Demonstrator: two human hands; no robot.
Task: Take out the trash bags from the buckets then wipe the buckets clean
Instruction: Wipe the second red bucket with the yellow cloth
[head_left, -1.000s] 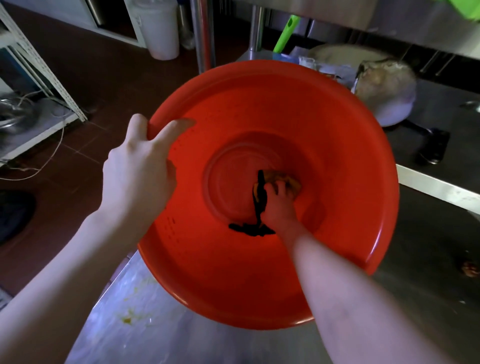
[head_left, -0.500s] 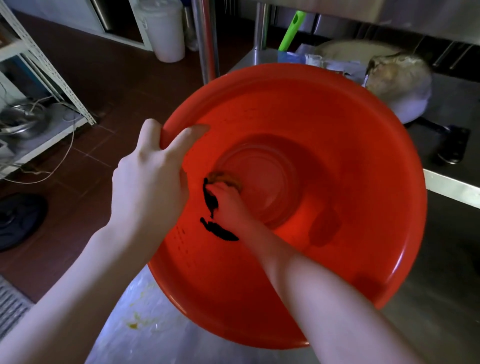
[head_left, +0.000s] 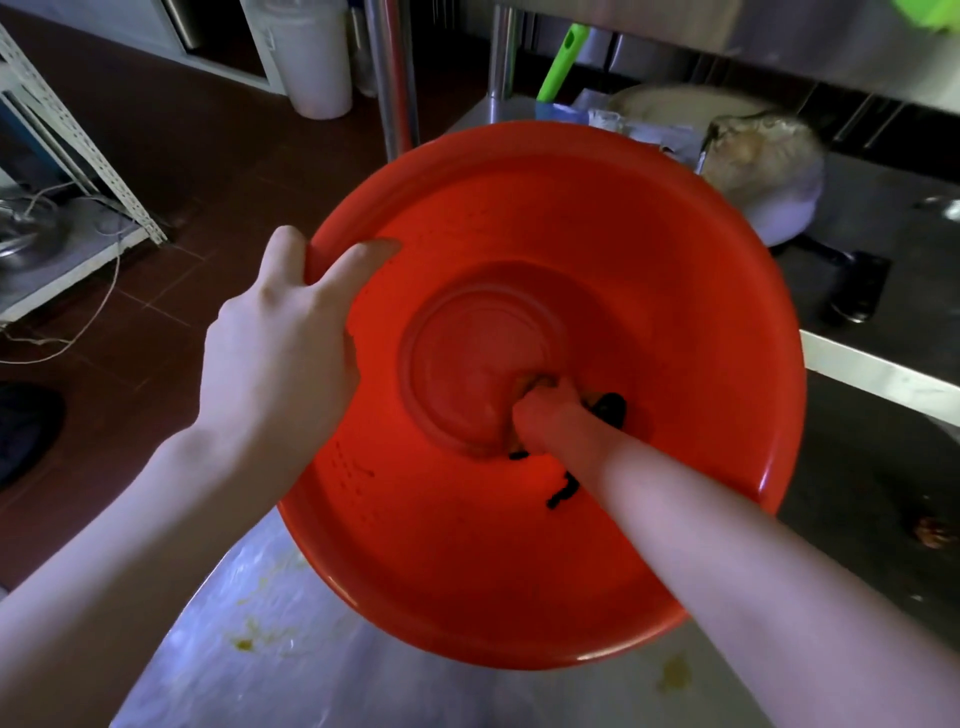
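Shelves (head_left: 78, 140) are standing way over on the left, w/ a thin cord (head_left: 98, 291) hanging down off them onto the brown floor (head_left: 208, 156). Farther back a white bin (head_left: 311, 57) is sitting on that floor, next to a shiny metal pole (head_left: 397, 78). Next we're seeing our L hand (head_left: 280, 353). We're gripping the rim of the red bucket (head_left: 519, 597) w/ it: thumb lying inside, other fingers curling over the outside edge. The bucket is leaning toward us right in the middle, above a steel table (head_left: 322, 686), its open mouth facing us so we're looking straight down to the btm. Yellow spots (head_left: 243, 644) are sitting on the table nr the bucket's low edge. Our R arm is reaching deep into the bucket. Our R hand (head_left: 545, 415) is curling tight around a rag (head_left: 609, 406) and pushing it against the btm, just right of the middle. We're only seeing dark bits of the rag poking out past the fist. Behind the bucket a green handle (head_left: 563, 57) is sticking up. Over on the right a pot (head_left: 763, 176) w/ pale stuff inside is sitting on the dark counter (head_left: 883, 218), just past the bucket's rim.
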